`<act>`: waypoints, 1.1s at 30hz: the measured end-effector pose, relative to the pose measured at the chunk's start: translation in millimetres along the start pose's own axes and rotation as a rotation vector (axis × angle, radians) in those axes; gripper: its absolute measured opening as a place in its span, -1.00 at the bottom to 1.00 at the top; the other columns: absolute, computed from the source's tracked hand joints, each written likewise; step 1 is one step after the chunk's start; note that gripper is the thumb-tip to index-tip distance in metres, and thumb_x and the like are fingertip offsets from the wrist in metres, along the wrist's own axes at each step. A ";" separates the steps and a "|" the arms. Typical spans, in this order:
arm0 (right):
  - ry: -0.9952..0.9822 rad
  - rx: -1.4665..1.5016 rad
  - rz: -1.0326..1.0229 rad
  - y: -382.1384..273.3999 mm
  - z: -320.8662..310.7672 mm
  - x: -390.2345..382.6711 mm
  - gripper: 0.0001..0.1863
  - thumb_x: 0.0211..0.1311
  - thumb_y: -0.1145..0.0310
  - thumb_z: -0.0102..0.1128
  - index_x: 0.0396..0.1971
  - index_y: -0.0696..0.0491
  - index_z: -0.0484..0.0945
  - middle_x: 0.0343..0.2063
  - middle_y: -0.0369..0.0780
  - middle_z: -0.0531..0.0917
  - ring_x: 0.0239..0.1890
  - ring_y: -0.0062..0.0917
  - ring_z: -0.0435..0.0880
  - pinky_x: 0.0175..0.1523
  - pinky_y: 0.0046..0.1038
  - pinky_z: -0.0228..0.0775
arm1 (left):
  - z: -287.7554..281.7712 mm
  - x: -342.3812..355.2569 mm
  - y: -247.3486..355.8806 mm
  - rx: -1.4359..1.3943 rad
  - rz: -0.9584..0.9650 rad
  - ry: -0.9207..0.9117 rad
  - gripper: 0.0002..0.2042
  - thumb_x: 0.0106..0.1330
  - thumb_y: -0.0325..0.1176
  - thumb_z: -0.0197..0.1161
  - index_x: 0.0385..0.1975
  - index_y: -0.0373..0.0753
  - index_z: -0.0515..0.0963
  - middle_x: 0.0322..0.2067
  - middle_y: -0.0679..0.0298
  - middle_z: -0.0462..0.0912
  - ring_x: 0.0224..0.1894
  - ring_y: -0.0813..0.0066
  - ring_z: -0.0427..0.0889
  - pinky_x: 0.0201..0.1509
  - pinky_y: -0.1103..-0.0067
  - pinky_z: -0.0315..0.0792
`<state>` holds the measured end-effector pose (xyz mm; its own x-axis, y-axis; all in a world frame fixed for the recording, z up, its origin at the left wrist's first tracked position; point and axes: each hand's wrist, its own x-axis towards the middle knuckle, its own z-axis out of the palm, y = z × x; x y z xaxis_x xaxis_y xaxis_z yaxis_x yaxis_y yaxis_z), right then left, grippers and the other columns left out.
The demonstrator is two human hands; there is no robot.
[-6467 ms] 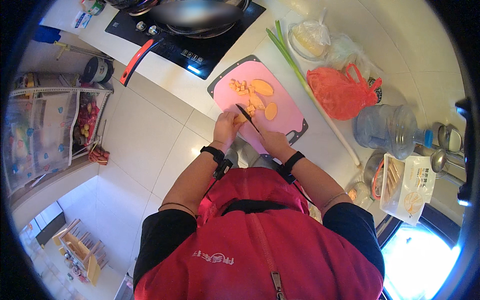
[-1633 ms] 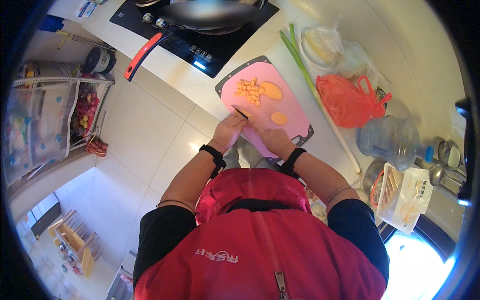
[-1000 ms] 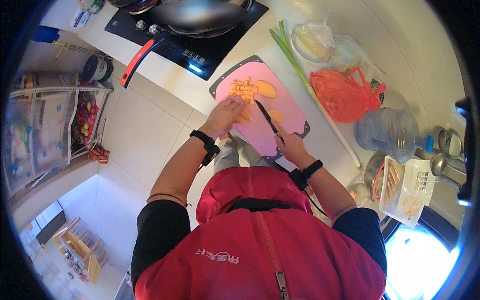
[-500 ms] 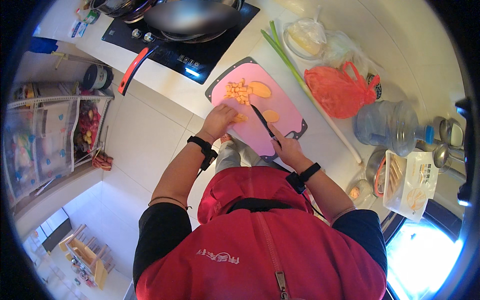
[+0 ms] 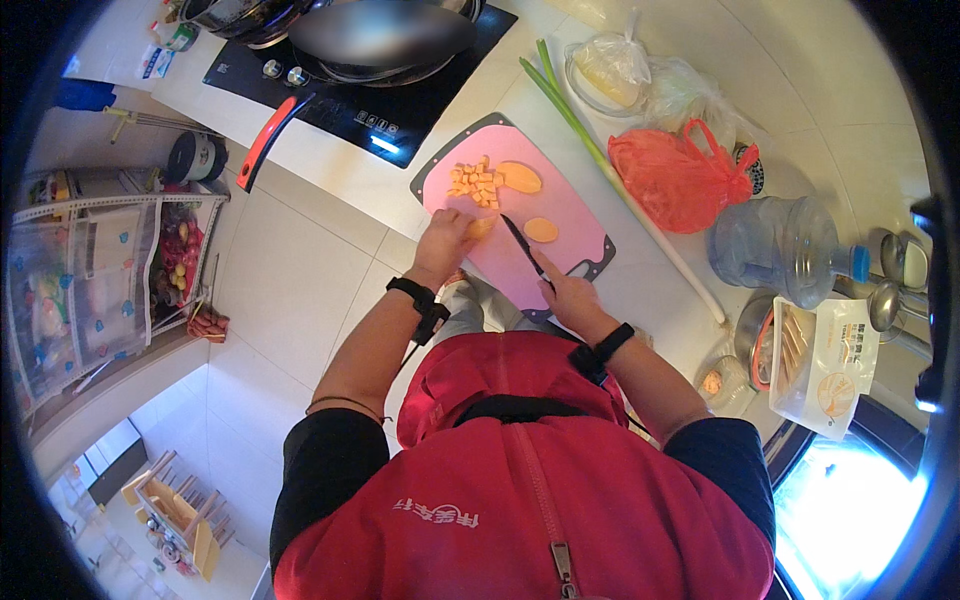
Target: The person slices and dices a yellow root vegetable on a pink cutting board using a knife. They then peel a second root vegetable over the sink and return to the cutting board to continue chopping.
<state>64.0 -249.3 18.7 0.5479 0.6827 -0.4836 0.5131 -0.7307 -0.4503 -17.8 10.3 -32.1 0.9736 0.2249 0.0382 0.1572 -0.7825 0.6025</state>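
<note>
On a pink cutting board [image 5: 520, 275] with a dark grey rim, my left hand [image 5: 445, 246] has its fingers bent over a piece of orange vegetable [image 5: 481, 228] near the board's left edge. My right hand [image 5: 578, 300] grips the handle of a black-bladed knife [image 5: 521, 238]. Its blade points away from me, just right of that piece and apart from it. Beyond my left fingers lies a heap of orange cubes [image 5: 474, 182], with thick orange slices [image 5: 520, 178] beside it. One oval slice [image 5: 541, 230] rests right of the blade.
Past the board is a black cooktop [image 5: 375, 135] with a pan whose red handle [image 5: 268, 142] juts over the counter edge. A long green onion [image 5: 615, 175] lies on the right, near a red plastic bag [image 5: 675, 180], a big clear water bottle [image 5: 765, 250] and a white packet [image 5: 830, 365].
The knife has shifted slightly toward me, its tip a little farther from the cubes. My left hand's fingers have moved slightly over the piece, which now shows more broadly.
</note>
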 end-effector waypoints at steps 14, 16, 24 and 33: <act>-0.005 -0.032 0.027 -13.0 8.7 6.5 -0.33 0.37 0.16 -0.01 0.44 -0.33 0.02 -0.51 0.05 0.65 -0.43 0.00 0.66 -0.27 0.01 0.50 | 14.5 -10.3 13.4 -0.008 -0.130 0.144 -0.64 0.04 -0.34 0.43 -0.11 -0.17 0.59 -0.20 0.14 0.58 -0.09 0.08 0.51 0.02 0.33 0.47; -0.005 -0.010 0.022 -9.9 7.6 4.9 -0.33 0.37 0.16 -0.01 0.44 -0.34 0.01 -0.50 0.04 0.65 -0.43 0.00 0.66 -0.27 0.00 0.50 | 13.7 -11.8 11.4 0.002 -0.115 0.158 -0.62 0.02 -0.35 0.44 -0.11 -0.16 0.59 -0.21 0.15 0.59 -0.11 0.09 0.52 0.01 0.33 0.47; 0.008 -0.031 -0.004 -13.2 11.0 2.3 -0.32 0.38 0.15 -0.01 0.45 -0.34 0.00 -0.51 0.04 0.66 -0.43 0.01 0.66 -0.27 0.00 0.50 | 13.0 -15.2 9.8 -0.036 -0.161 0.130 -0.63 0.04 -0.39 0.41 -0.10 -0.19 0.59 -0.21 0.12 0.60 -0.11 0.06 0.53 0.00 0.30 0.46; 0.023 -0.064 -0.028 -13.6 9.9 4.3 -0.32 0.37 0.16 -0.01 0.45 -0.33 0.00 -0.53 0.02 0.65 -0.46 -0.02 0.66 -0.31 -0.01 0.50 | 12.9 -19.2 13.4 -0.064 -0.177 0.132 -0.62 0.01 -0.43 0.41 -0.10 -0.24 0.58 -0.22 0.10 0.59 -0.12 0.05 0.53 0.01 0.29 0.45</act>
<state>52.8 -236.4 15.4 0.5474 0.7034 -0.4535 0.5691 -0.7101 -0.4146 -32.3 -12.0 -35.1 0.9009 0.4330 0.0291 0.3086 -0.6864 0.6585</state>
